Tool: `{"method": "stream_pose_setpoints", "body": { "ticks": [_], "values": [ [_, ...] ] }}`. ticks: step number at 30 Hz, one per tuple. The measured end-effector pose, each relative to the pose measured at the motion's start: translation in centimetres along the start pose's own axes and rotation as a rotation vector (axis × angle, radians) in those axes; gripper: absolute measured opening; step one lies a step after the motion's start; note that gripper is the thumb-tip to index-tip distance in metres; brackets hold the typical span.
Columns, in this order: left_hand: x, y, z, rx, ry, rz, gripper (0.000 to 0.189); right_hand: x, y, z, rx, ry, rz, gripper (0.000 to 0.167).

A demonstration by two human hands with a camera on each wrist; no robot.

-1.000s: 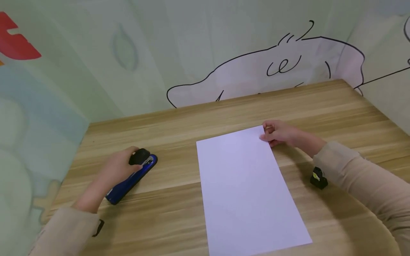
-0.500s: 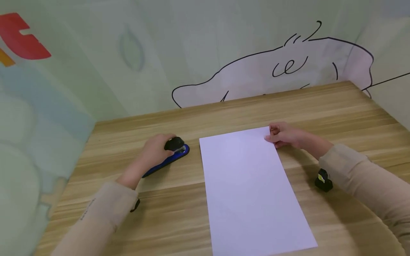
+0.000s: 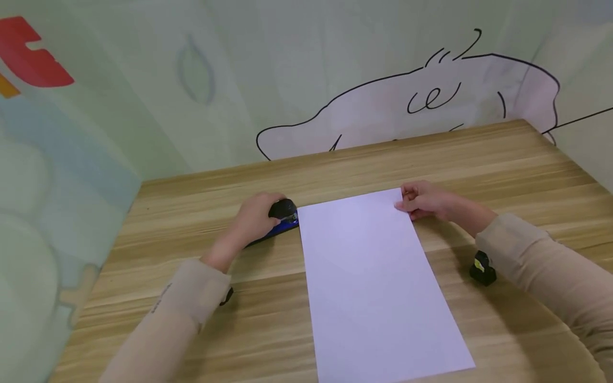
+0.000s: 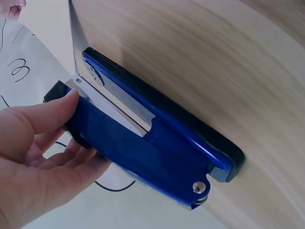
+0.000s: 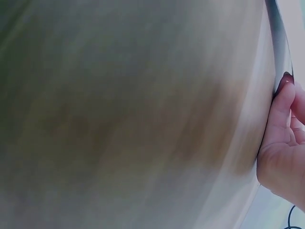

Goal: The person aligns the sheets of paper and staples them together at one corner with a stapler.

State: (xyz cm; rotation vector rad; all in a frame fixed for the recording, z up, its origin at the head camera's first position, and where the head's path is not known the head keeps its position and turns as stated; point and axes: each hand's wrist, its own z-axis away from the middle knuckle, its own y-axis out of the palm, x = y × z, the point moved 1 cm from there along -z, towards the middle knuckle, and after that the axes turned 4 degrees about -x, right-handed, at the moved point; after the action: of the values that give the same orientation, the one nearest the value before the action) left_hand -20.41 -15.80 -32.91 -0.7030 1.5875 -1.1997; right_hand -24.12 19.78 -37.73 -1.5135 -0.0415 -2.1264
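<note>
A blue and black stapler (image 4: 138, 138) is gripped at its black-capped front end by my left hand (image 3: 256, 217), thumb on one side and fingers on the other. Its upper arm and base stand apart, as the left wrist view shows, and the front end is at the far left corner of the white paper (image 3: 378, 282). In the left wrist view the paper's edge is close to the stapler's mouth. My right hand (image 3: 423, 201) pinches the paper's far right corner between thumb and fingers. The right wrist view catches this hand (image 5: 283, 138) at its right edge.
The wooden table (image 3: 258, 324) has its far edge against a wall with a printed cartoon drawing (image 3: 383, 117). Beneath the right sleeve shows a small black device (image 3: 482, 269), and a dark piece (image 3: 227, 296) shows under the left cuff.
My left hand has carried the stapler rightward and slightly away, from the table's left side to the paper's far left corner, turning it on the way. My right hand keeps its pinch.
</note>
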Motion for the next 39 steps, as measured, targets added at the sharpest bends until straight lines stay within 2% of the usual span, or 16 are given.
{"method": "stream_pose_setpoints", "body": {
  "ticks": [14,32,36,39],
  "values": [
    [-0.7,0.1,-0.5,0.009,0.006,-0.004,0.045,0.3,0.1,0.0,-0.021,0.011,0.020,0.021],
    [-0.4,0.4,-0.9,0.021,0.080,0.059,0.045,-0.1,0.0,-0.1,-0.011,0.035,-0.024,0.019],
    [-0.2,0.1,-1.1,0.065,0.080,0.084,0.047,-0.1,0.0,-0.2,-0.001,0.027,-0.033,0.018],
    [0.1,-0.7,-1.6,0.146,0.020,0.215,0.052,0.0,-0.1,-0.2,0.001,0.020,-0.033,0.017]
  ]
}}
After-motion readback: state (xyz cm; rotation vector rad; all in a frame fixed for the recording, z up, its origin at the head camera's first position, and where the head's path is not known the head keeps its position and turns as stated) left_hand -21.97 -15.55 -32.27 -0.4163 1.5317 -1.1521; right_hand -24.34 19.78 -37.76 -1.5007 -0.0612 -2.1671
